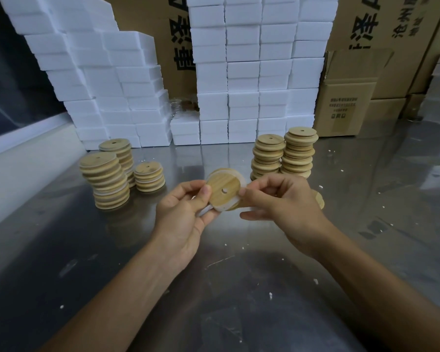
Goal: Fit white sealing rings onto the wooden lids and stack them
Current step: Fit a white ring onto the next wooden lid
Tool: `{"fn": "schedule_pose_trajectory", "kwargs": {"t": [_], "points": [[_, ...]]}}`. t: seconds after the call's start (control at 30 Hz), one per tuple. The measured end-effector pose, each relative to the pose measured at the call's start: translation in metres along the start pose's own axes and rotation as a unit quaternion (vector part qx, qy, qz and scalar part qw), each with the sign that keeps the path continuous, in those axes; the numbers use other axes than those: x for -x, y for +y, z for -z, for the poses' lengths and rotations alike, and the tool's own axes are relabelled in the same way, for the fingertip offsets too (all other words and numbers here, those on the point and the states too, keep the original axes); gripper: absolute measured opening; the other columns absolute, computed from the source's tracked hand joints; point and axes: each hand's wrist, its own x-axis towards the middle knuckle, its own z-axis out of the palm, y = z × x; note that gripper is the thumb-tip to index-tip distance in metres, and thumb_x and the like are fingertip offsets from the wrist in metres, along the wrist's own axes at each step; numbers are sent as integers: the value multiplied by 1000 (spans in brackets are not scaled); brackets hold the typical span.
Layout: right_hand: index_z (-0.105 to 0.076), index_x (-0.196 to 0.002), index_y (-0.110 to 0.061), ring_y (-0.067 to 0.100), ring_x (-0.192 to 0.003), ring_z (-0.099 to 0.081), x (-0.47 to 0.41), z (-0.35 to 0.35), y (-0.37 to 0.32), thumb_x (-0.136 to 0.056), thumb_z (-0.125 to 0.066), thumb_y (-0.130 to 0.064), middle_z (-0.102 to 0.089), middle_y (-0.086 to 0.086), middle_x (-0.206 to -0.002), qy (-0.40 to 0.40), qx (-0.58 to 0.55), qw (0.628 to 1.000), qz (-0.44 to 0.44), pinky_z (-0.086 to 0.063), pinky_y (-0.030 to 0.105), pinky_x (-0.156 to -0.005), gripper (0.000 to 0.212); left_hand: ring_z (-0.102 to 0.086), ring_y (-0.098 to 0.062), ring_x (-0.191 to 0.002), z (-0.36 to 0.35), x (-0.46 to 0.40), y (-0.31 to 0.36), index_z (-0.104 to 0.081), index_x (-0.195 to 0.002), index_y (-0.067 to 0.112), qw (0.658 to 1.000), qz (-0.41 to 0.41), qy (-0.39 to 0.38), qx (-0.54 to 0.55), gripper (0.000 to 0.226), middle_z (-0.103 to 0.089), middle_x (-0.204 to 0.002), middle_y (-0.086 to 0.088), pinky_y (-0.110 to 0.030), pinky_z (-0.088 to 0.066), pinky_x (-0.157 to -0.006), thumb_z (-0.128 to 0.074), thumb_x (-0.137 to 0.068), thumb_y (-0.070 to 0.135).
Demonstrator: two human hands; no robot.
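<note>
Table (239,313): steel, reflective, flecked with white crumbs; I see it filling the lower view.

Foam blocks (259,72): white, stacked in tall columns along the back of the table, a stepped pile at left.

Cartons (348,107): brown cardboard with black print, behind and to the right of the foam.

Left stacks (104,184): three piles of wooden lids on the table, well apart from my hands; white rings show between several lids.

Right stacks (285,156): two piles of lids, standing just behind my right hand.

Left hand (186,212): raised over the table's middle, thumb and fingers clamped on the left edge of the lid. A white strip shows below its fingers; I cannot tell what it is.

Right hand (282,204): beside the left, fingertips pinching the ring at the lid's right edge. A further lid (319,199) peeks out behind this hand, on the table.

Lid (224,191): round, wood, small hole near centre, held tilted between both hands, above the table.

Ring (240,182): white, lying partly round the lid's rim, loose along the upper right and bottom.
</note>
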Motion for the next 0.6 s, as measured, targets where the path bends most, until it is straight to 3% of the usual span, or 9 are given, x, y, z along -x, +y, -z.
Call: {"fn": "schedule_pose_trajectory", "kwargs": {"t": [0.13,0.23,0.33,0.47,0.6], "points": [[-69,-84,6,27,-77,-74,1,2,1,-85,-74,-4,-75,16,-80,-5,62,997,41,-63,35,-66,11,-73,-24,-91,7,0,3,-66,-89,10,987,-56,-50,-142,17,-73,-97,-11,-40,-60,-77,-61,-88,-6],[-70,-86,3,28,-71,-73,2,1,4,-84,-75,-6,-75,13,-78,-22,150,984,89,-63,40,-65,11,-72,-20,-89,11,1,4,-72,-87,22,946,-150,-96,-272,24,-74,-96,-4,-34,-59,-77,-69,-84,-1],[-72,-86,-3,19,-67,-73,1,1,8,-84,-75,-8,-76,7,-79,-25,205,971,122,-62,43,-64,6,-70,-19,-88,13,-1,4,-72,-88,27,902,-218,-125,-350,23,-74,-93,3,-25,-57,-73,-76,-80,6],[-75,-85,-7,16,-71,-74,-1,3,9,-83,-75,-3,-77,5,-83,-23,164,978,127,-61,29,-66,4,-70,-22,-88,13,-2,4,-73,-91,32,872,-240,-156,-398,20,-75,-93,6,-31,-59,-72,-76,-75,21],[-76,-83,-8,18,-78,-75,-2,1,10,-81,-76,0,-78,3,-88,-19,148,981,124,-62,34,-76,8,-71,-17,-83,12,-2,6,-73,-85,34,877,-239,-153,-387,30,-74,-89,7,-24,-55,-67,-78,-76,6]]}}
